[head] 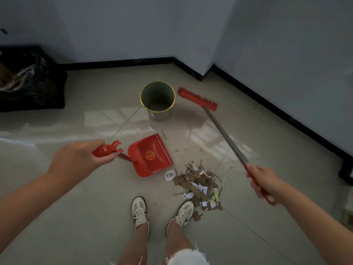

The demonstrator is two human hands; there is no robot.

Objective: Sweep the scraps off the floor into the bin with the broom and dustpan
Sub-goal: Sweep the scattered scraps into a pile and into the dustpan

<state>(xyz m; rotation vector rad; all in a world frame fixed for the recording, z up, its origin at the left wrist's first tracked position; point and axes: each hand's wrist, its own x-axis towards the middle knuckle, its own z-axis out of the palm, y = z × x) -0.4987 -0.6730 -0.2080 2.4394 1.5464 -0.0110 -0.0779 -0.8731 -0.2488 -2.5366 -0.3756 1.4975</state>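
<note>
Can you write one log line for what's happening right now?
left hand: holds dustpan | right hand: holds broom | scraps: piled on floor | bin: upright

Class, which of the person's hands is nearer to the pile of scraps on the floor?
Right. The right hand grips the broom handle just right of the scrap pile; the left hand holds the dustpan handle further off to the left.

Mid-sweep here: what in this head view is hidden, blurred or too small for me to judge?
- Right hand: motion-blurred, so its grip on the broom handle is unclear.
- Paper slip beside the scraps: writing too small to read.
- Black crate: cut by the left edge, contents dim.
- Bin: bottom shadowed; contents unclear.
</note>
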